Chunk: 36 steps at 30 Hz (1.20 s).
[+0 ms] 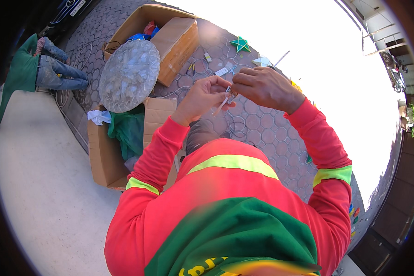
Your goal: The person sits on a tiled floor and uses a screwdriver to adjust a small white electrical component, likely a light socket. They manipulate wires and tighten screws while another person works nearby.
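My left hand (pixel 200 100) pinches a small white part with metal bits (pixel 231 95), which looks like an electrical fitting. A pale strip or wire (pixel 220 106) hangs down from it beside my fingers. My right hand (pixel 267 88) comes in from the right with its fingers closed and bent down against the same part. What the right fingertips grip is hidden by the hand. Both hands are held up in front of my chest, above the paving.
Left stand an open cardboard box (pixel 101 154) with green cloth, a round clear-topped piece (pixel 129 76), and another carton (pixel 177 39). A white power strip (pixel 221 71), pliers (pixel 191 68) and a green star (pixel 240 44) lie ahead. A person (pixel 46 69) bends over far left.
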{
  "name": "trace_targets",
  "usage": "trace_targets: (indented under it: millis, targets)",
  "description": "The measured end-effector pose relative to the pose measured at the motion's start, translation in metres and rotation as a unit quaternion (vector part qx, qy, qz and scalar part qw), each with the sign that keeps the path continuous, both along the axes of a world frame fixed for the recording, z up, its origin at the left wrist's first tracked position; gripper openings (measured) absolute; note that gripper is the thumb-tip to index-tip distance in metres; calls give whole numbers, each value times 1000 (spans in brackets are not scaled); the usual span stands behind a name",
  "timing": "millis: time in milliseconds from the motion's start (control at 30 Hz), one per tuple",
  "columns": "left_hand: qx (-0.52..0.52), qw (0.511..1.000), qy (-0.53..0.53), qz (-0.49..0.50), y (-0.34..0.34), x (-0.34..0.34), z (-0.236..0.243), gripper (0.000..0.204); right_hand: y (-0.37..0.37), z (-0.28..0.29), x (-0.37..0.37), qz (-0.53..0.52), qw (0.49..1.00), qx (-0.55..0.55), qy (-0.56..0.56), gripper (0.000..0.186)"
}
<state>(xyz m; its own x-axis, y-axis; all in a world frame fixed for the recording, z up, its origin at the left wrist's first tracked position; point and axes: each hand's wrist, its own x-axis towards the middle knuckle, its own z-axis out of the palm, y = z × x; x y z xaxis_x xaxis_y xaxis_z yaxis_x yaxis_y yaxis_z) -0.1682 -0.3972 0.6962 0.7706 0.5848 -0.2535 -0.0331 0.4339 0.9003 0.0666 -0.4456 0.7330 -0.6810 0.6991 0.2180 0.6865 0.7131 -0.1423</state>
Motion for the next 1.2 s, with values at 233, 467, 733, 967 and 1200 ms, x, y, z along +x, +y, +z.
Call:
trace_targets:
  millis: [233, 467, 733, 967, 1200]
  targets:
    - [-12, 1000, -9, -27, 0, -2, -5, 23, 0, -2, -3, 10, 1000, 1, -24, 17]
    - [-13, 1000, -7, -11, -5, -1, -6, 22, -2, -4, -6, 18, 999, 14, -34, 17]
    - [3, 1000, 1, -13, -6, 1, -8, 21, -4, -6, -5, 4, 999, 5, -35, 20]
    - [27, 1000, -3, 12, -8, 3, -7, 21, -7, -7, -4, 7, 999, 39, -3, 22]
    - [16, 999, -11, 28, -10, 2, -5, 20, -9, -11, -6, -37, 998, 19, 51, 21]
